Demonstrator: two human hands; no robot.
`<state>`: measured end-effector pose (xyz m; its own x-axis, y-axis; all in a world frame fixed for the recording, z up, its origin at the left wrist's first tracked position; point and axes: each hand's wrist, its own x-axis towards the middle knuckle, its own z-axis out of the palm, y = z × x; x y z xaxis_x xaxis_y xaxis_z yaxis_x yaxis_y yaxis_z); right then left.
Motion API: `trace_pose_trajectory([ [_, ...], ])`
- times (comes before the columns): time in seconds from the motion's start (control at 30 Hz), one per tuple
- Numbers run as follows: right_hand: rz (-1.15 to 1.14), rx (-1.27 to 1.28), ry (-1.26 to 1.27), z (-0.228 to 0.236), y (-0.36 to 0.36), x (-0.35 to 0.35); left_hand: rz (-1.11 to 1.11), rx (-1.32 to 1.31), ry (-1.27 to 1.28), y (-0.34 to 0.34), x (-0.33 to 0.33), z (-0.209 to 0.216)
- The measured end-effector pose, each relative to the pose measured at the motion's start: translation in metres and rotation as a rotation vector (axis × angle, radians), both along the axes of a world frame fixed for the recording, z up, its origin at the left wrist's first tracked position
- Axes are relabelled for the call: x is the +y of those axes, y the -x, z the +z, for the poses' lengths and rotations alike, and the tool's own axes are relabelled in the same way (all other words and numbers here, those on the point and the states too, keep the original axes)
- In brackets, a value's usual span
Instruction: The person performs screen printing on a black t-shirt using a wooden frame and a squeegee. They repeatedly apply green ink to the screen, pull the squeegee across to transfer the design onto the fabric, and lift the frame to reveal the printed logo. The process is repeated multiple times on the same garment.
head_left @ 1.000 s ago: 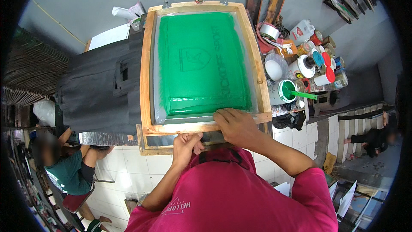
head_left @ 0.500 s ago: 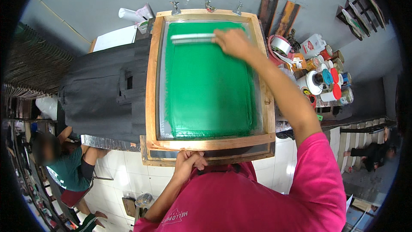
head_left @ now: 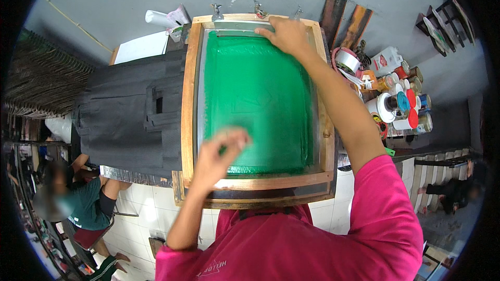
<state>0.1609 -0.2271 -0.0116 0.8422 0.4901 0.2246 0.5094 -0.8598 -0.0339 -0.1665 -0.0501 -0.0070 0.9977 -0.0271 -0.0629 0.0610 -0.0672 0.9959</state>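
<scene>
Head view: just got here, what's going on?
A person is at a wooden frame whose inside is coated in green paint. The right hand is at the far edge, by the right end of a pale bar; its grip is unclear. The left hand, blurred, is over the near part; nothing shows in it. Pots crowd the right side, black cloth the left.

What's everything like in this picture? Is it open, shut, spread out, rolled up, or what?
Green ink: spread out, shiny in places
Squeegee: at the far end of the wooden frame
Right hand: at that end too, grip unclear
Left hand: blurred, above the ink
Black sheet: spread out, wrinkled
White roll: rolled up
Red-lidded jar: shut
</scene>
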Motion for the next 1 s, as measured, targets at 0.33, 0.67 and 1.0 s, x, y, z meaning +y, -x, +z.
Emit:
trace_pose_trajectory([
  [0.33,0.119,-0.101,-0.093,-0.014,0.069,-0.009,0.027,-0.343,-1.067,-0.203,0.064,0.005],
  [0.67,0.189,-0.105,-0.196,-0.015,0.181,-0.033,0.022,-0.410,-0.933,-0.085,0.045,0.008],
  [1.0,0.241,-0.085,-0.209,-0.025,0.325,-0.060,0.002,-0.334,-0.878,0.064,0.021,0.008],
])
